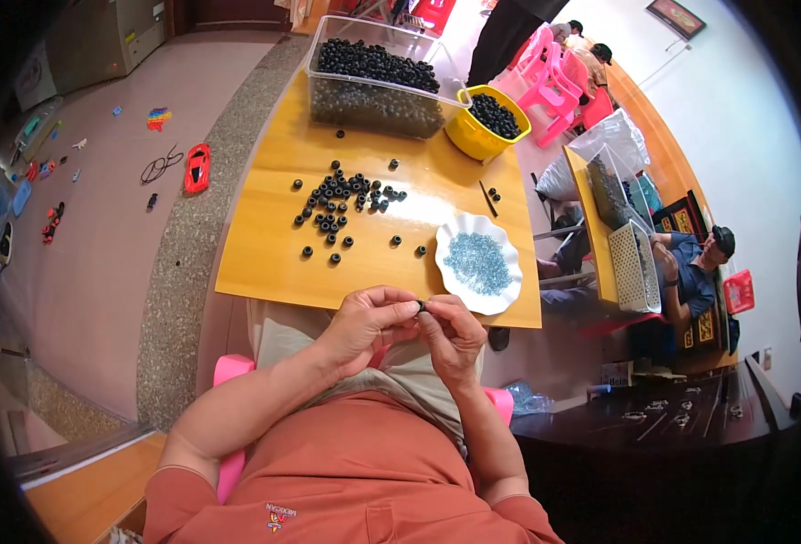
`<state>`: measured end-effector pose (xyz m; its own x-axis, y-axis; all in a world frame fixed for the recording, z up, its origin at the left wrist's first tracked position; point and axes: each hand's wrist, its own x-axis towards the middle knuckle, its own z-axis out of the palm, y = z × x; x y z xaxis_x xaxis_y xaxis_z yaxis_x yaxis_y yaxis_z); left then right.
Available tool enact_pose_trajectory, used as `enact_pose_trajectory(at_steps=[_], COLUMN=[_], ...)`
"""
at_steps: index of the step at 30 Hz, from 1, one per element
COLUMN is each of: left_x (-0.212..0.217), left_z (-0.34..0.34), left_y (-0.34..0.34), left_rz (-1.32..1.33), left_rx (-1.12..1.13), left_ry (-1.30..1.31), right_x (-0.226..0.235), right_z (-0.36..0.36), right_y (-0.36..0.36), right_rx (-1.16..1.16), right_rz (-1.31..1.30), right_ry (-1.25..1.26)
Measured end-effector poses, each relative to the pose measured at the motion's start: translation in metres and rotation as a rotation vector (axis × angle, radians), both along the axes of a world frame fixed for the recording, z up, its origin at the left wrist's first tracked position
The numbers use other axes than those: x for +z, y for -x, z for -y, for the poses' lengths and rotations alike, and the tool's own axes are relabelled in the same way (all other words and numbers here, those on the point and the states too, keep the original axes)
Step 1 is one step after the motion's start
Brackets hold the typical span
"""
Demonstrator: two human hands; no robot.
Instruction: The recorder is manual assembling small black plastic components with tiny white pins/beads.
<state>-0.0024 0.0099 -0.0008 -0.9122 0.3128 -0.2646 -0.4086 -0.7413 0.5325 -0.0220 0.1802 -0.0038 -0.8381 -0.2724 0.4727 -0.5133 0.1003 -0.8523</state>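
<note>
Hands meet over table edge: left hand and right hand both pinch one tiny black ring-shaped wheel, round, dark, mostly hidden by fingertips.

We look steeply down from the head, close above our lap, facing the wooden table's near edge.

Both forearms bend inward — left hand and right hand meet, fingers pinched together.
</note>
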Motion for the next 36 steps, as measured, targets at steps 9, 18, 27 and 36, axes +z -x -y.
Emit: enact_pose_trajectory(at_steps=[9,18,27,36], left_x=[0.0028,0.0003,0.0004,0.002], left_z=[-0.0003,-0.0007,-0.0007,0.0018], left_y=[-0.0007,-0.0002,0.0015,0.0024], left_rz=[-0.002,-0.013,-0.008,-0.022], left_rx=[-0.001,-0.006,-0.036,-0.036], left_ry=[-0.006,0.03,0.024,0.132], right_x=[-0.0017,-0.0001,0.0033,0.0064], right_z=[-0.0016,-0.0003,-0.0025,-0.0057], right_y=[-0.0011,-0.0011,-0.0002,0.004], right_rx=[0.017,-0.008,0.04,0.111], right_rz=[0.043,0.039,0.093,0.077], right_ry=[0.019,-0.014,-0.022,-0.09])
